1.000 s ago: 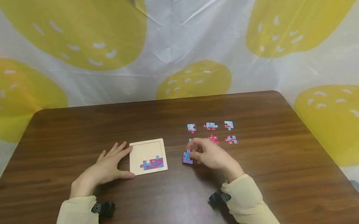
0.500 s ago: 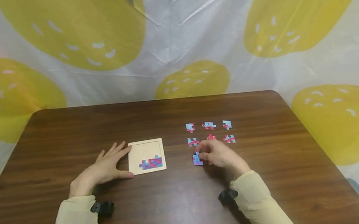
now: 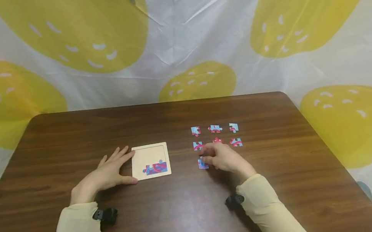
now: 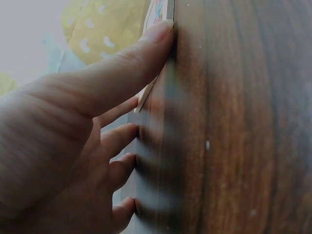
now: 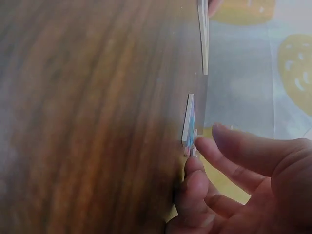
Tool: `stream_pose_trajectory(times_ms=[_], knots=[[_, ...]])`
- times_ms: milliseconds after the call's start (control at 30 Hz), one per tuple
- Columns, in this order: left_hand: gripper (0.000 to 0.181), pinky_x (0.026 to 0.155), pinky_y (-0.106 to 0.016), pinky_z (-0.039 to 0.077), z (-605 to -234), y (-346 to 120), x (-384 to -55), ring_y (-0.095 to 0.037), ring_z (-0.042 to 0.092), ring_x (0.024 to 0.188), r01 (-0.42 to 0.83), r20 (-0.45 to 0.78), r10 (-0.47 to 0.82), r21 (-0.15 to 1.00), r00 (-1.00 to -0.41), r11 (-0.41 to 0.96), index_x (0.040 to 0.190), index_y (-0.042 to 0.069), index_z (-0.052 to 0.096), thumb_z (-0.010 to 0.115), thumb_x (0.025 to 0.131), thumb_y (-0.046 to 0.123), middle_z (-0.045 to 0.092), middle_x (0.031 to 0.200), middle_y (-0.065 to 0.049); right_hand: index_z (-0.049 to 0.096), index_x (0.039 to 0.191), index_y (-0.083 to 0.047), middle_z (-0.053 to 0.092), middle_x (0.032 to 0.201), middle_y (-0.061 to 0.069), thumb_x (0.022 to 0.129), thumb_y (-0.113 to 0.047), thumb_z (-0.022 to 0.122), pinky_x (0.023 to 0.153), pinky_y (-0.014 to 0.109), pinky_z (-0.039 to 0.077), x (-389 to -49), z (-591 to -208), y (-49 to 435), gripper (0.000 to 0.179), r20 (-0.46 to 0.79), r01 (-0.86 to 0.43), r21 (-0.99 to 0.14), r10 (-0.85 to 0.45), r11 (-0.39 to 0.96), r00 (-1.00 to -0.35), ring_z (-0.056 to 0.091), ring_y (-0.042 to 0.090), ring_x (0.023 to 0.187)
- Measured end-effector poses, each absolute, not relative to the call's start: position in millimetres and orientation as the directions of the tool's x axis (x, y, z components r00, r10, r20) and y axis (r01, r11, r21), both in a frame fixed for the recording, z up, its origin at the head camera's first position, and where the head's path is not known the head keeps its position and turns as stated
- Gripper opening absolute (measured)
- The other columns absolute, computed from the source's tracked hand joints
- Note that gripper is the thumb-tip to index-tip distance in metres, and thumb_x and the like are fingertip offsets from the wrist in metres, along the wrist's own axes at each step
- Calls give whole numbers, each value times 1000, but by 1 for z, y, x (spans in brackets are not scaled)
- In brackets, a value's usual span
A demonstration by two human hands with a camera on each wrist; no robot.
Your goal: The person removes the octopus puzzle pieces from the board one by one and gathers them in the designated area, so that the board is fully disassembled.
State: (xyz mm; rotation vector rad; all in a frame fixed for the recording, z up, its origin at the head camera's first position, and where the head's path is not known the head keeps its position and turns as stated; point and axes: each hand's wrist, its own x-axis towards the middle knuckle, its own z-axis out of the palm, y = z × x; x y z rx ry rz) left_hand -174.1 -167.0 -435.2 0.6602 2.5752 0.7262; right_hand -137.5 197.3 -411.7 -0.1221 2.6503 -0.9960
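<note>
My left hand (image 3: 104,177) rests on the table with fingers spread, index fingertip at the upper-left corner of a square wooden puzzle tray (image 3: 141,160) and thumb at its lower-left corner. Joined purple-and-pink jigsaw pieces (image 3: 156,168) lie in the tray's lower right. Right of it, my right hand (image 3: 224,159) is over a blue-purple jigsaw piece (image 3: 202,164) lying on the table. In the right wrist view, thumb (image 5: 234,141) and index finger stand apart beside that piece (image 5: 187,122); whether a fingertip still touches it is hard to tell.
Several loose blue-and-pink pieces lie in two rows beyond my right hand, among them a corner piece (image 3: 234,127) and a red piece (image 3: 217,140) partly behind the hand. A fruit-print cloth (image 3: 177,47) hangs behind the brown table (image 3: 103,122).
My right hand has moved right, away from the tray, with the blue-purple piece, which now lies flat below the rows. The fingers seem to have loosened from it. My left hand stays put.
</note>
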Motion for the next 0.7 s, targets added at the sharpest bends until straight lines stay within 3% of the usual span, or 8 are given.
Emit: stream_pose_trajectory(times_ms=[267,500,700], knots=[[97,109,-67,-2,-435,-169,-172,-45,3,145,341,-226,543,573,-809,746,153,6,31,76,80,50,14,159,-24,67,115,-11,69,96,-1,92,-18,68,83,38,49,-133,-405,185,24,-132,-110,-629,-245,770,-961,63,15,90],[97,109,-67,-3,-438,-169,-172,-46,2,145,339,-223,547,584,-807,738,153,7,31,76,80,51,14,159,-23,65,117,-7,64,101,5,92,-19,69,79,36,49,-132,-402,155,28,-60,-190,-632,-292,751,-955,61,16,86],[97,109,-67,-3,-437,-168,-175,-46,3,145,346,-217,545,574,-810,742,153,7,32,76,79,51,15,159,-24,64,123,-8,58,109,12,92,-19,69,80,36,48,-136,-402,128,33,-47,-250,-637,-360,729,-932,58,23,94]])
